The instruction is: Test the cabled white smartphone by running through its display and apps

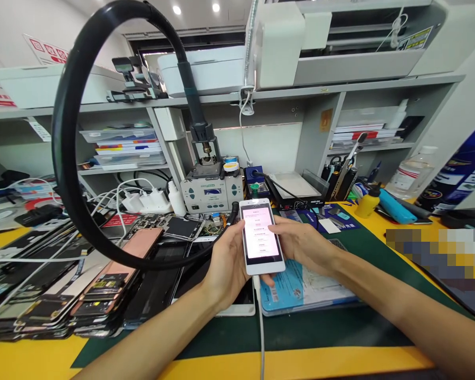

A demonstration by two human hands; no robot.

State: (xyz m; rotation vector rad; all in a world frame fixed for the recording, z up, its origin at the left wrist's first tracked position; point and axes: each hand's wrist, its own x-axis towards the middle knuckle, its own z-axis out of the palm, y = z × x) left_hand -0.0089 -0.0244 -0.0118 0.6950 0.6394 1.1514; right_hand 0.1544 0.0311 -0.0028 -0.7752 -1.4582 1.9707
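A white smartphone with a lit screen showing lines of text is held upright before me. My left hand wraps round its left side and lower back, thumb on the left edge. My right hand is at its right side, with a fingertip touching or just over the screen; its other fingers are partly hidden behind the phone. A white cable runs down from the phone's bottom end. Under the hands lie a blue-and-white packet and a white-edged tablet-like device on the green mat.
Stacks of dismantled phones fill the left side. A thick black hose loops in front of the hot-air station. A white power strip with cables stands behind. Bottles and a yellow bottle stand on the right.
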